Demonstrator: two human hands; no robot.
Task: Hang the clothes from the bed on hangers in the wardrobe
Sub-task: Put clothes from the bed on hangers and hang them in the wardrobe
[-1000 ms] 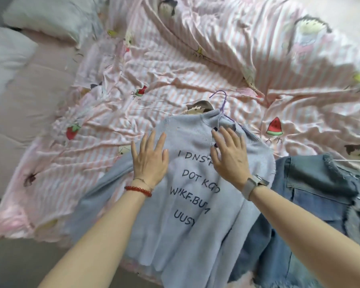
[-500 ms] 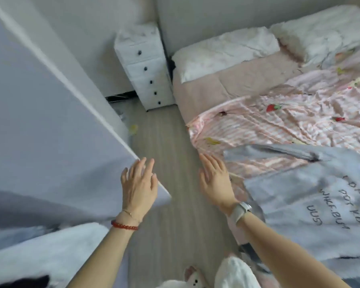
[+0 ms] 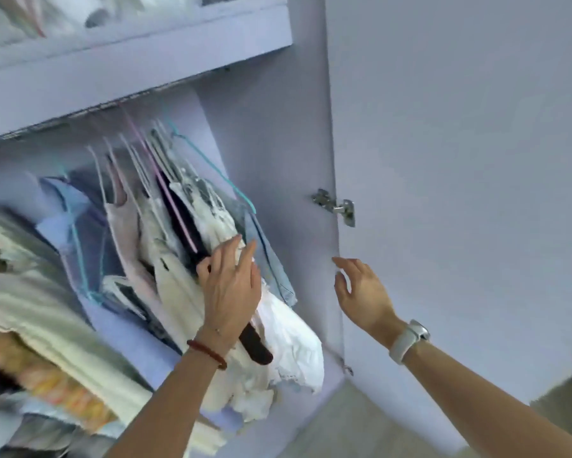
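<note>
The open wardrobe (image 3: 271, 133) fills the view, with a row of clothes on hangers (image 3: 165, 206) under a shelf. My left hand (image 3: 230, 285) lies with straight fingers against the hanging clothes, touching a white garment (image 3: 284, 338) and a dark one (image 3: 254, 345). A teal hanger (image 3: 225, 180) with a light blue denim piece (image 3: 271, 259) hangs at the right end of the row. My right hand (image 3: 360, 292) hovers with spread, relaxed fingers near the edge of the wardrobe door (image 3: 459, 193), holding nothing. The bed and its clothes are out of view.
Folded cream and patterned bedding (image 3: 46, 325) is stacked at the lower left inside the wardrobe. A shelf (image 3: 129, 51) above holds more white items. A metal hinge (image 3: 335, 206) sits on the door. Wooden floor (image 3: 360, 431) shows at the bottom.
I have turned from the bed and the grey sweater to the wardrobe. My left hand now touches the hanging clothes; my right hand has come up near the door edge.
</note>
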